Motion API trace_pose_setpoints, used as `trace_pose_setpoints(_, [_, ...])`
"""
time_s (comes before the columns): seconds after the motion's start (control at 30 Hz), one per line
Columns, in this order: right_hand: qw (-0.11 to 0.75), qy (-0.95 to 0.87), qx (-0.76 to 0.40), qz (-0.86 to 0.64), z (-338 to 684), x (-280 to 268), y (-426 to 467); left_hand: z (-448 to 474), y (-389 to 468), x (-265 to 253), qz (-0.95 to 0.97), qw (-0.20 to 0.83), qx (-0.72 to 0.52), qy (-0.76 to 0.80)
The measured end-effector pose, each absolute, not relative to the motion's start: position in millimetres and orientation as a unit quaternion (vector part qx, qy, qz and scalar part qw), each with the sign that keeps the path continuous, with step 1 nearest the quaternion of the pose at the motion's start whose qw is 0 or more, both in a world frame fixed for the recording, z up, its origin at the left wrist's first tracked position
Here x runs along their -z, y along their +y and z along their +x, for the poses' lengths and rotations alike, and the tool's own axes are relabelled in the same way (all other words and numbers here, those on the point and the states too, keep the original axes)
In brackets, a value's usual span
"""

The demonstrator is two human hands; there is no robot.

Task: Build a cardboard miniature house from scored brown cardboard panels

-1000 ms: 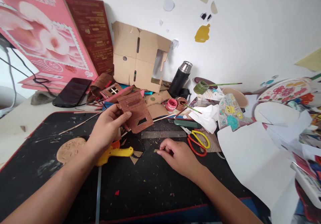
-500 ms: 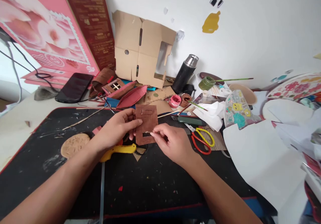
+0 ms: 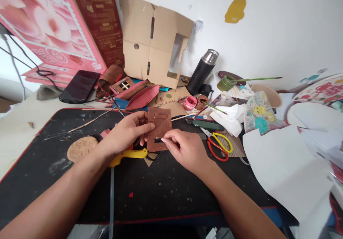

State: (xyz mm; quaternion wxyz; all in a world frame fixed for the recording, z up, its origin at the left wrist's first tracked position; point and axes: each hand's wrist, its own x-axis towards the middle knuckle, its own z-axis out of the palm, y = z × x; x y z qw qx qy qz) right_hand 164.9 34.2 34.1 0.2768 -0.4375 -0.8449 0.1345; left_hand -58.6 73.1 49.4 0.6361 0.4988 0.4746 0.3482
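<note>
My left hand (image 3: 134,130) grips the left edge of a small brown-painted cardboard panel (image 3: 160,124), thumb on its front. The panel stands upright above the black mat and has a rectangular opening near its bottom and a small raised strip near its top. At the right side of that opening, the thumb and index finger of my right hand (image 3: 184,148) are pinched together at the panel. A tiny sliver shows at the fingertips, too small to name. Under my left wrist lies a yellow glue gun (image 3: 131,154), with a translucent glue stick (image 3: 112,196) running toward the front edge.
Scissors (image 3: 221,144) and a green cutter (image 3: 207,125) lie right of my hands. Behind are paint jars (image 3: 189,103), a black flask (image 3: 202,71), pink boat-shaped pieces (image 3: 143,98) and a phone (image 3: 79,86). A tan disc (image 3: 81,148) lies left, white paper (image 3: 284,171) right.
The view has tilted down and shifted slightly, so everything sits a little higher and to the right. Both hands keep nearly the same hold on the panel.
</note>
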Motion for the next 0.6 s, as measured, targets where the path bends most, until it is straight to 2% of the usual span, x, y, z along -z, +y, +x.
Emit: trace_pose_setpoints(0.6, [0.27, -0.851, -0.126, -0.434, 162.5, -33.1, 33.8, -57.5, 71.1, -50.9, 0.5, 0.638, -0.359, 0.462])
